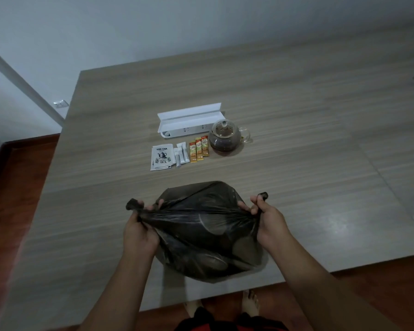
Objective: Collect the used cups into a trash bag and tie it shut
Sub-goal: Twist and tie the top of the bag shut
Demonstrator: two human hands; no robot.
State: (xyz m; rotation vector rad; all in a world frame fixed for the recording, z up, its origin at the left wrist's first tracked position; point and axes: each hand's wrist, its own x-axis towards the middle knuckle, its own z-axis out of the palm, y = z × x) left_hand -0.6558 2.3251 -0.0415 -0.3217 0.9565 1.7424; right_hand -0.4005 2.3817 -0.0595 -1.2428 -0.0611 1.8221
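A dark, half-transparent trash bag (206, 240) bulges on the near part of the wooden table (308, 177). Rounded cup shapes show faintly through its plastic. My left hand (139, 229) grips the bag's left corner, and a twisted end sticks out above its fingers. My right hand (269, 218) grips the right corner the same way, a short tip of plastic poking up past the thumb. The bag's mouth is stretched taut in a line between the two hands.
Beyond the bag lie a white tea packet (161, 158), white sachets (182, 154) and three orange sachets (198, 149). A glass teapot (225, 139) with dark tea stands beside a white power strip (189, 121). Reddish floor and my bare feet (250, 303) show below the table's edge.
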